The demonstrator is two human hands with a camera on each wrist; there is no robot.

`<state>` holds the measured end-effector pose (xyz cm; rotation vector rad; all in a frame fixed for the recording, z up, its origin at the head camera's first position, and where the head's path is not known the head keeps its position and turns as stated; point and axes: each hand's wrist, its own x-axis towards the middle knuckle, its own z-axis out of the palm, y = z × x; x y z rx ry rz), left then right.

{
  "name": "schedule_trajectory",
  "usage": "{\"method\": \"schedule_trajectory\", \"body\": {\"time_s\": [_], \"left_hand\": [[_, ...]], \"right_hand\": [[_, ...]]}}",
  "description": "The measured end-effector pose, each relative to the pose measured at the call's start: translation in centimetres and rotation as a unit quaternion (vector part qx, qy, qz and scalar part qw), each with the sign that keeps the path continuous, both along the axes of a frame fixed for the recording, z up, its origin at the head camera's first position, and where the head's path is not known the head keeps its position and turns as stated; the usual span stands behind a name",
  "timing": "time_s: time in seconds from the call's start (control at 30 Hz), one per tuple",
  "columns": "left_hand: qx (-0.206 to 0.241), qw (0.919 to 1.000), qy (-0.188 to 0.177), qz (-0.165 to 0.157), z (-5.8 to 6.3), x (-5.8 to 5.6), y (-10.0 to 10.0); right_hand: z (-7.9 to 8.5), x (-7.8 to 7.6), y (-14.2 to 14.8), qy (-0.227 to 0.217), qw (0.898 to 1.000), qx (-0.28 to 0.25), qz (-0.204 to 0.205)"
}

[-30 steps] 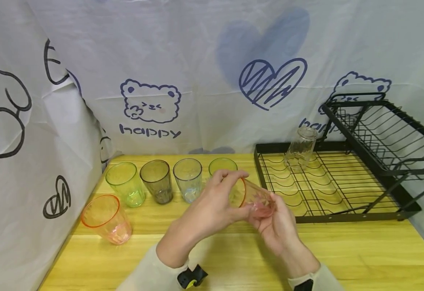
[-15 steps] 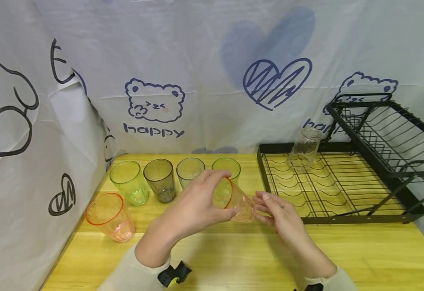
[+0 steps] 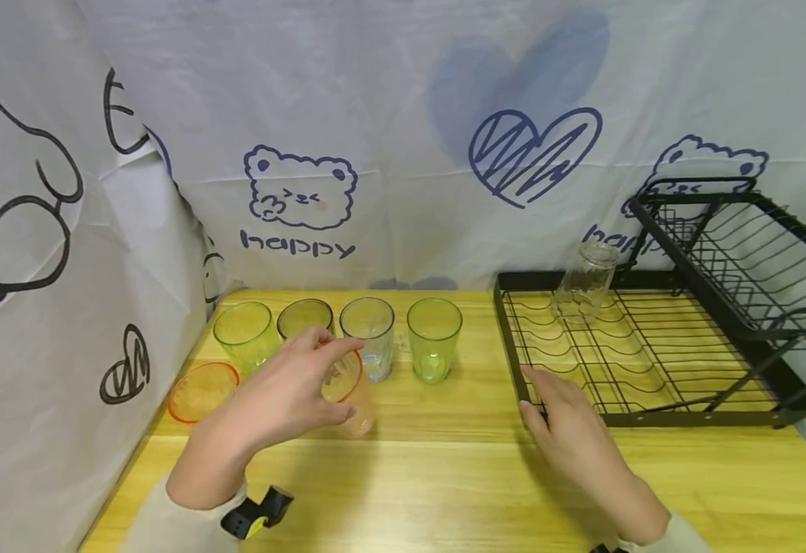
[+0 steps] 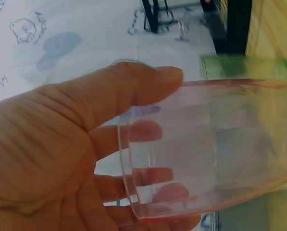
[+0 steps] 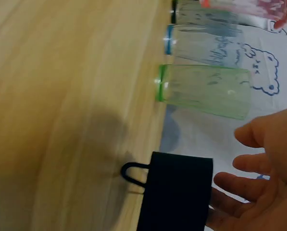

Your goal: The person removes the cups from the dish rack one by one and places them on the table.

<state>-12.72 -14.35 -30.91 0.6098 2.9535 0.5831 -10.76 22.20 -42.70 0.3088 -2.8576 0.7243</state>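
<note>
My left hand holds a pink tumbler with an orange-red rim by its mouth, tilted, over the left part of the table. In the left wrist view the thumb lies on one side of the tumbler and the fingers show through its wall. Behind it stand a dark grey tumbler and a clear bluish one. A second orange-rimmed tumbler is partly hidden by my left forearm. My right hand holds nothing, fingers loose, near the front left corner of the black dish rack.
One green tumbler stands at the row's left end, another green tumbler at its right. A clear glass sits upside down in the rack's lower tray. The rack's upper tier rises at right. A printed cloth hangs behind.
My right hand has let go of the pink tumbler and moved slightly right. My left hand has carried the tumbler leftward, away from the rack.
</note>
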Motion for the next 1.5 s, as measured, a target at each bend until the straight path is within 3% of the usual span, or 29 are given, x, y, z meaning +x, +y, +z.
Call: {"method": "schedule_trajectory", "body": {"time_s": [0.2, 0.4, 0.77, 1.5], "left_hand": [[-0.040, 0.9992, -0.002, -0.008, -0.1, -0.4, -2.6], [-0.049, 0.9986, -0.015, -0.007, -0.7, -0.5, -3.6], [-0.055, 0.9979, -0.029, -0.021, -2.3, -0.7, -4.3], [-0.067, 0.9967, -0.034, -0.031, -2.5, -1.1, -5.4]], "right_hand": [[-1.3, 0.4, 0.1, -0.003, 0.998, 0.066, 0.019], [-2.3, 0.7, 0.1, 0.020, 0.994, 0.108, 0.017], [-2.9, 1.0, -0.2, 0.030, 0.992, 0.119, 0.011], [-3.5, 0.8, -0.3, 0.055, 0.990, 0.126, 0.017]]}}
